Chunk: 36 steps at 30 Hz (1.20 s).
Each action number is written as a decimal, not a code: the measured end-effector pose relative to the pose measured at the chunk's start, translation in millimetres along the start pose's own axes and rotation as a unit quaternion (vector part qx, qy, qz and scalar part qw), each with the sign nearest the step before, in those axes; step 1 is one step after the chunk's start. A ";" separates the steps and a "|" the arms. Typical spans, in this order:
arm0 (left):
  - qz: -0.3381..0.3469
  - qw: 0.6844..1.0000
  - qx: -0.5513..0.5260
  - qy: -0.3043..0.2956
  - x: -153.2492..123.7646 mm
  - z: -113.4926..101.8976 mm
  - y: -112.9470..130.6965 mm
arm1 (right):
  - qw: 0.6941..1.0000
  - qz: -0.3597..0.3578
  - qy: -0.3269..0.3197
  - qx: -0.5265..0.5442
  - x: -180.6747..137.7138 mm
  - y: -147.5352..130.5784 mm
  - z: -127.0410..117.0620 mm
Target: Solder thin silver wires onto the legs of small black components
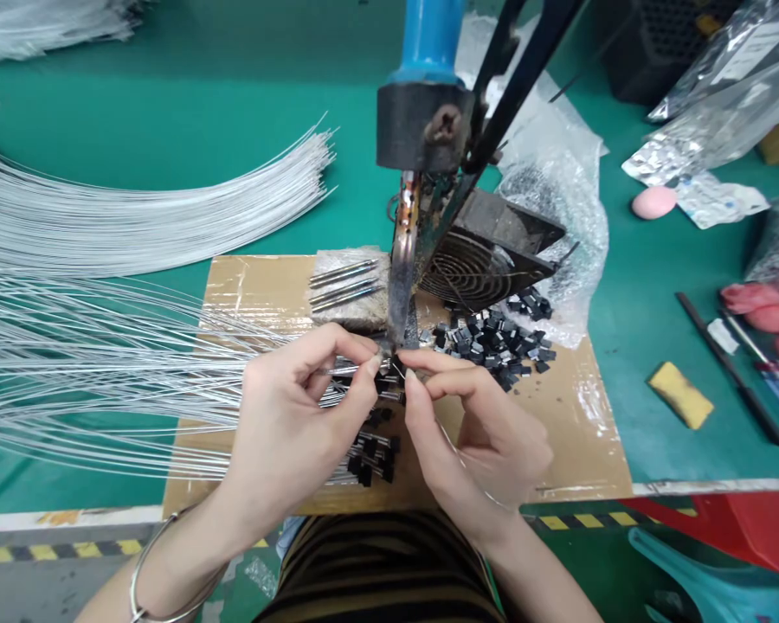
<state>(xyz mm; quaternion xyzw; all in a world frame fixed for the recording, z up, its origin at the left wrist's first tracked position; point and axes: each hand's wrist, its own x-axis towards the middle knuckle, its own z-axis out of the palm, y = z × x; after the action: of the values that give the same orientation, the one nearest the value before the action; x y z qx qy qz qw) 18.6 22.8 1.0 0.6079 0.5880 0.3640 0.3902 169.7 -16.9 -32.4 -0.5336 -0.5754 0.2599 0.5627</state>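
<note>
A soldering iron (405, 242) with a blue handle hangs tip-down from a stand, its tip between my fingertips. My left hand (305, 407) is closed in a pinch just left of the tip, on a thin wire with a metal end; the very end is hidden by my fingers. My right hand (473, 424) pinches a thin strand of solder wire (453, 446) right of the tip, and its tail runs down along the palm. Below my hands lie several wires with black connector ends (373, 454). A loose pile of small black connectors (499, 342) sits to the right.
White wires (169, 225) lie in bundles at left. Metal rods (344, 285) rest on a wrapped block behind my left hand. A black fan (480, 260) stands behind the iron. Cardboard (571, 441) covers the worktop; a yellow sponge (680, 394) and pink ball (653, 202) are at right.
</note>
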 end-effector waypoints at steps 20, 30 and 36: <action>0.097 0.991 0.015 0.094 -7.7 -45.9 -45.5 | 0.957 0.181 0.177 -0.142 -1.2 56.2 -77.4; 0.070 0.928 0.355 0.087 147.3 -103.6 -70.8 | 0.948 0.185 0.238 -0.101 -2.2 61.5 -76.8; 0.086 0.932 0.339 0.095 158.5 -96.0 -80.5 | 0.954 0.162 0.238 -0.080 0.7 63.6 -76.4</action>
<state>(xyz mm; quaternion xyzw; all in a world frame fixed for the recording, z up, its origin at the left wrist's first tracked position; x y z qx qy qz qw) -95.7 185.9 -32.8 0.7152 0.6558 0.2311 0.0705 261.0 -20.5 -71.7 -0.7093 -0.3502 0.1660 0.5888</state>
